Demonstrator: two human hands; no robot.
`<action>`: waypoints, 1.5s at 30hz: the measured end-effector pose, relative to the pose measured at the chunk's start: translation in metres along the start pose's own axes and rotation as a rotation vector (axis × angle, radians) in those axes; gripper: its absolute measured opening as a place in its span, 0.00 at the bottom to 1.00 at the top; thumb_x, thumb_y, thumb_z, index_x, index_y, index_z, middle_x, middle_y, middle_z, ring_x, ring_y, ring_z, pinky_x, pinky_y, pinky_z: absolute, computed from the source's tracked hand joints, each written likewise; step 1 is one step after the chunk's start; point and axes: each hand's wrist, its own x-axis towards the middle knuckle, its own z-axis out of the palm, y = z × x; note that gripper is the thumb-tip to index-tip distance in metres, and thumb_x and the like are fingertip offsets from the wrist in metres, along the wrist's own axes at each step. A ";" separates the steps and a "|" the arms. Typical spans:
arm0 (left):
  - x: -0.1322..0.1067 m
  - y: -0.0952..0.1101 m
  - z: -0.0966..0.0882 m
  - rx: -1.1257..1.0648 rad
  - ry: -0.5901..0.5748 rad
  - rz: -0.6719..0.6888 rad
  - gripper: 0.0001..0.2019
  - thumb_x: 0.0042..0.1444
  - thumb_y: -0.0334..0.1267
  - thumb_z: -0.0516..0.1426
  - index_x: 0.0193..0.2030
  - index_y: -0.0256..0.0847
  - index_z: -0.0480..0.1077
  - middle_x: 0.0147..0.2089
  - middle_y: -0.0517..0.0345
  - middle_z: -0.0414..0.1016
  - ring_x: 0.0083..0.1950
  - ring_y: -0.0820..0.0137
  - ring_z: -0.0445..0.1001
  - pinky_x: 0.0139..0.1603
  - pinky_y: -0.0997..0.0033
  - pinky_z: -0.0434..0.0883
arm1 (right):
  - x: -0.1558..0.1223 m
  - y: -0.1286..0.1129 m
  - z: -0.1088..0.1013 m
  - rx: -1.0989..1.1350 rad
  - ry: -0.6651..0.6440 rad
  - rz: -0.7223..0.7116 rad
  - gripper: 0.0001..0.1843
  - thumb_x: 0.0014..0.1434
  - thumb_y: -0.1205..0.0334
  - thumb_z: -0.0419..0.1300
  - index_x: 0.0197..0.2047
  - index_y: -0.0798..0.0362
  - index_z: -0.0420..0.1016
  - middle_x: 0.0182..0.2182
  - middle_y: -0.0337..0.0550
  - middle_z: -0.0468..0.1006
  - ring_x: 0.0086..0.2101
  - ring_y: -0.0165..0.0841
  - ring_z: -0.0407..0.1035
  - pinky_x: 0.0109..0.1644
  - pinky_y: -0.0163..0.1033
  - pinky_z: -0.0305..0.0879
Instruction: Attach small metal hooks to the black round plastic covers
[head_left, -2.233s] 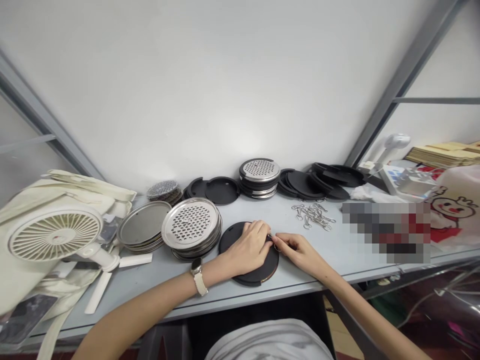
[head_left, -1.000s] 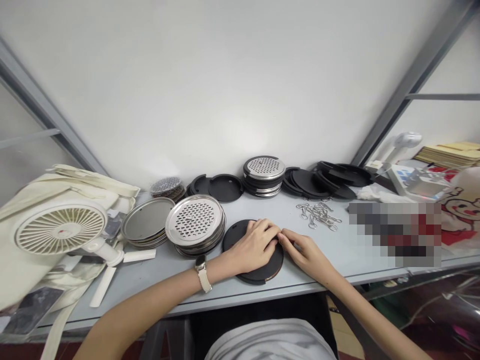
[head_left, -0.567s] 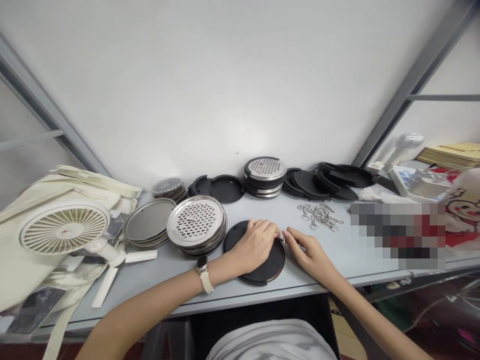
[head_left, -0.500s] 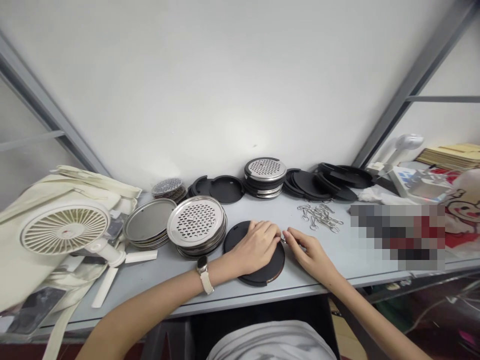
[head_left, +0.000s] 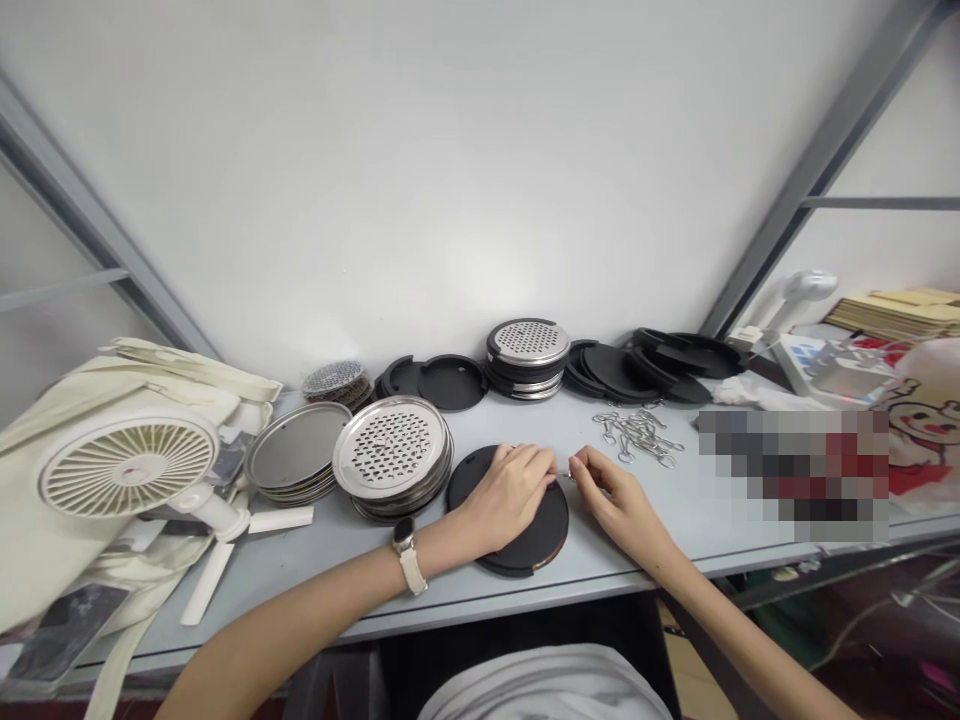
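Observation:
A black round plastic base (head_left: 536, 535) lies on the table in front of me, with a reddish-brown strip along its lower right edge. My left hand (head_left: 517, 490) is laid across it, fingers bent and closed at its right rim. Just to the right, my right hand (head_left: 606, 488) pinches a small metal wire loop (head_left: 568, 474) at that rim, close to the left fingertips. Fingers partly hide the loop, so I cannot tell whether it is hooked into the base. Beyond my right hand lies a pile of similar wire loops (head_left: 637, 435).
Stacked metal grater discs (head_left: 394, 445) and plain metal discs (head_left: 296, 450) stand left. At the back are an assembled grater stack (head_left: 529, 345) and black bases (head_left: 615, 372). A white fan (head_left: 131, 465) and cream bags (head_left: 37, 540) occupy the far left; a blurred patch (head_left: 795, 465) covers the right.
My right hand has shifted very slightly at the rim, and more of the metal piece shows between the two hands. My left hand stays on the black base.

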 end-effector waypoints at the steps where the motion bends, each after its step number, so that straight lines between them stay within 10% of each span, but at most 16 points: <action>1: 0.000 0.000 0.000 -0.008 0.002 -0.002 0.06 0.67 0.29 0.46 0.42 0.40 0.61 0.41 0.57 0.69 0.44 0.67 0.68 0.48 0.67 0.60 | 0.000 0.000 -0.001 0.009 -0.003 0.002 0.12 0.68 0.55 0.47 0.34 0.50 0.60 0.23 0.32 0.60 0.24 0.31 0.58 0.31 0.36 0.56; 19: 0.000 0.003 -0.002 -0.072 0.085 0.016 0.08 0.66 0.27 0.45 0.45 0.40 0.62 0.46 0.56 0.69 0.48 0.67 0.66 0.53 0.65 0.61 | 0.001 -0.004 -0.002 -0.087 -0.017 -0.262 0.02 0.65 0.63 0.53 0.39 0.50 0.65 0.35 0.43 0.67 0.39 0.37 0.64 0.45 0.41 0.61; 27: 0.003 -0.004 -0.001 -0.230 0.175 -0.187 0.08 0.60 0.24 0.49 0.39 0.41 0.61 0.40 0.58 0.69 0.46 0.67 0.68 0.50 0.64 0.63 | 0.001 -0.008 -0.002 -0.077 -0.045 -0.188 0.12 0.68 0.62 0.47 0.31 0.50 0.59 0.28 0.37 0.63 0.30 0.33 0.61 0.38 0.38 0.59; 45: 0.003 -0.004 0.002 -0.280 0.128 -0.121 0.11 0.55 0.23 0.51 0.42 0.41 0.65 0.43 0.57 0.71 0.47 0.67 0.69 0.52 0.65 0.66 | -0.001 -0.005 0.000 -0.154 -0.109 -0.108 0.16 0.64 0.61 0.48 0.24 0.49 0.53 0.21 0.33 0.58 0.23 0.30 0.56 0.28 0.35 0.54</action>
